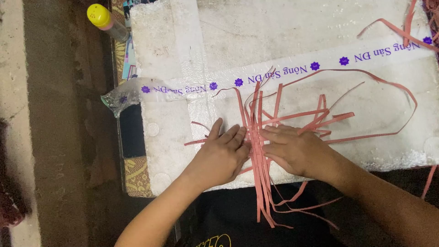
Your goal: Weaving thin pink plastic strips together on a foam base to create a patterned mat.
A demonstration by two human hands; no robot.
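Both hands lay flat, palms down, on a white foam box that served as the worktop. The left hand had its fingers spread a little and pressed the strips from one side; the right hand pressed them from the other, its fingers pointing toward the left hand, so the fingertips nearly met over the bundle. This pinning seemed meant to hold the crossing strips steady where they interlaced; nothing was pinched or lifted. The strips, thin and salmon-pink, ran between the two hands: a tight bunch hung over the near edge below the wrists, others fanned out beyond the fingertips, and one long loop curled well off past the right hand. A band of clear tape with purple print crossed the foam beyond the fingers. A small bottle with a yellow cap lay well away, beyond the left hand. The crossing itself was hidden under the fingers, so its pattern could not be told. The right forearm was cut off at the frame edge, and the dark cloth below the box was hard to make out.
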